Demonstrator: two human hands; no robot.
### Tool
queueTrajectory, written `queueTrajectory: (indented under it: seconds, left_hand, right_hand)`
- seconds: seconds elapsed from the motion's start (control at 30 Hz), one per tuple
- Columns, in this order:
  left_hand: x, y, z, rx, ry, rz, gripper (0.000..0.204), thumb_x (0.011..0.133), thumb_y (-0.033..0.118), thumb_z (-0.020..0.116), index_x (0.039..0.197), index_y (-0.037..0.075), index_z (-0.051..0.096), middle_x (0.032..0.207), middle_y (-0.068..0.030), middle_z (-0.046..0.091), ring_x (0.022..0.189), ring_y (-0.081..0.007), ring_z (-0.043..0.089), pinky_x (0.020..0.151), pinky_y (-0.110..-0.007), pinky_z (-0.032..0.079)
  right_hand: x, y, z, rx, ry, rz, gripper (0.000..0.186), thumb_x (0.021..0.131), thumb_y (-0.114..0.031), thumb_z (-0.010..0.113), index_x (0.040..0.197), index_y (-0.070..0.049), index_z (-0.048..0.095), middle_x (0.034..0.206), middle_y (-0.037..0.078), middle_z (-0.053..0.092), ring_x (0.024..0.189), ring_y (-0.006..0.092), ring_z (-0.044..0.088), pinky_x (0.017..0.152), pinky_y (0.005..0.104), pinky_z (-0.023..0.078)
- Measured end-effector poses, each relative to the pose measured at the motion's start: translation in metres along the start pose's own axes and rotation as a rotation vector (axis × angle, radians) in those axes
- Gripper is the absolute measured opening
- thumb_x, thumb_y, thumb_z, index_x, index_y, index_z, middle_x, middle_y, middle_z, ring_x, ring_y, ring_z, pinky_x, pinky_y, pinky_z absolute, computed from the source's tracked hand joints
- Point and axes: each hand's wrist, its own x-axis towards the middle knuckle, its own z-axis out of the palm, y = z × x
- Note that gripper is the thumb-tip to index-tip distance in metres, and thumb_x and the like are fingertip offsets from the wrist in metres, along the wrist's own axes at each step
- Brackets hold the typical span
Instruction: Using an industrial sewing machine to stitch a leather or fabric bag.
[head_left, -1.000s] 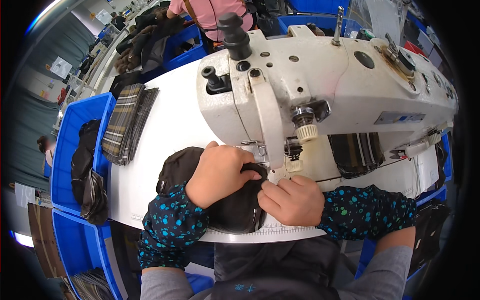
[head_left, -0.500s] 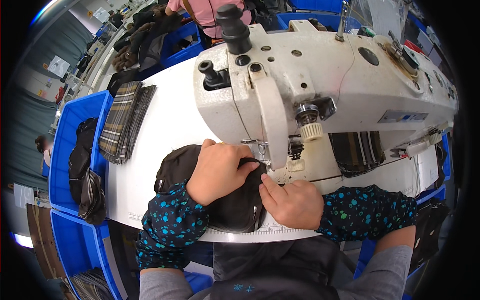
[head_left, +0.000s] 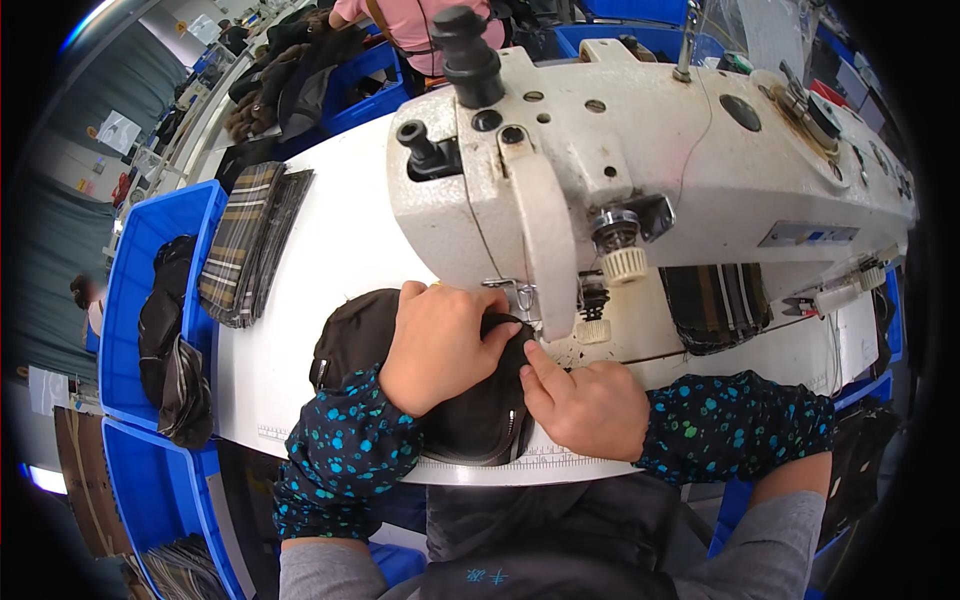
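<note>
Two-handed, pinching dark cloth (head_left: 465,430) with left hand (head_left: 442,345) and touching its edge with outstretched forefinger (head_left: 550,369) of right hand (head_left: 598,405).

Sewing workshop: industrial sewing machine (head_left: 640,150), blue bins (head_left: 150,300), stacked fabric (head_left: 243,240).

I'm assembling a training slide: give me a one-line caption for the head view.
Left hand pinching dark cloth, right hand at its edge, at a white sewing machine.
</note>
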Motion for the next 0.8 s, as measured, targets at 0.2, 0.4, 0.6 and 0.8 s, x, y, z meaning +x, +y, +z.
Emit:
queueTrajectory:
  seconds: [0.2,0.4,0.6,0.8]
  left_hand:
    - [0.005,-0.002,-0.005,-0.010,-0.135,-0.055,0.019,0.082,0.027,0.074,0.086,0.008,0.074,0.070,-0.0107,0.069,0.070,-0.0328,0.067,0.073,-0.044,0.042]
    - [0.016,-0.013,0.003,-0.105,-0.066,0.024,0.020,0.080,0.024,0.075,0.095,0.010,0.075,0.079,-0.0092,0.072,0.077,-0.0339,0.068,0.069,-0.046,0.048]
    - [0.032,-0.033,0.016,-0.052,0.095,0.206,0.023,0.081,0.024,0.075,0.101,0.013,0.075,0.086,-0.0095,0.073,0.082,-0.0346,0.069,0.069,-0.046,0.051]
    - [0.038,-0.040,0.023,-0.091,0.138,0.251,0.020,0.084,0.029,0.074,0.103,0.020,0.075,0.088,-0.0073,0.073,0.083,-0.0340,0.069,0.071,-0.048,0.049]
  right_hand:
    - [0.001,0.003,-0.002,0.011,-0.020,-0.003,0.019,0.080,-0.015,0.070,0.095,-0.005,0.073,0.113,0.018,0.073,0.047,0.0131,0.056,0.044,0.0275,0.045]
    - [0.006,0.014,0.000,-0.013,-0.022,-0.024,0.019,0.080,-0.012,0.068,0.095,-0.002,0.073,0.114,0.024,0.072,0.043,0.0168,0.057,0.042,0.0291,0.046]
    - [0.012,0.029,0.000,0.033,-0.099,0.000,0.028,0.077,-0.011,0.065,0.102,-0.001,0.073,0.118,0.022,0.072,0.048,0.0179,0.060,0.045,0.0302,0.046]
    - [0.011,0.029,-0.001,-0.008,-0.172,0.053,0.031,0.083,-0.012,0.063,0.112,-0.006,0.073,0.127,0.012,0.069,0.077,0.0192,0.072,0.058,0.0339,0.055]
